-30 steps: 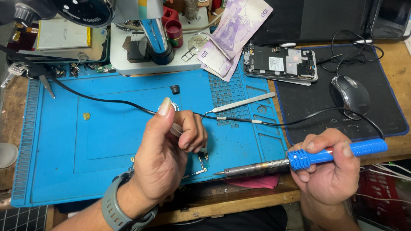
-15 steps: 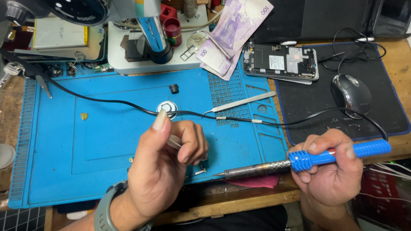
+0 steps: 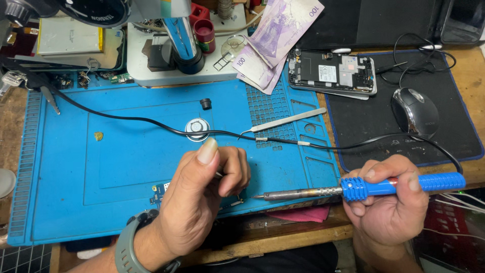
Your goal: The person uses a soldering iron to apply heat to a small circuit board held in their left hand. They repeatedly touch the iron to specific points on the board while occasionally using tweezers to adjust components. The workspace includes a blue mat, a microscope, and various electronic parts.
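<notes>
My right hand (image 3: 391, 205) grips the blue handle of a soldering iron (image 3: 353, 188); its metal tip points left, low over the blue work mat (image 3: 126, 156). My left hand (image 3: 202, 197) is curled with thumb raised, pinching something thin that I cannot make out, just left of the iron's tip. A small blue circuit board (image 3: 160, 191) lies partly hidden under that hand. The iron's black cable (image 3: 151, 121) runs across the mat past a small round metal tin (image 3: 196, 127).
Metal tweezers (image 3: 288, 120) lie on the mat's grid part. An opened phone (image 3: 331, 71) and banknotes (image 3: 273, 35) sit behind, beside a microscope base (image 3: 177, 45). A mouse (image 3: 414, 111) rests on a black pad at right. A small black cap (image 3: 205, 103) stands mid-mat.
My left hand has lowered slightly toward the near edge, uncovering the round tin. The soldering iron has stayed about level, its tip near my left fingers.
</notes>
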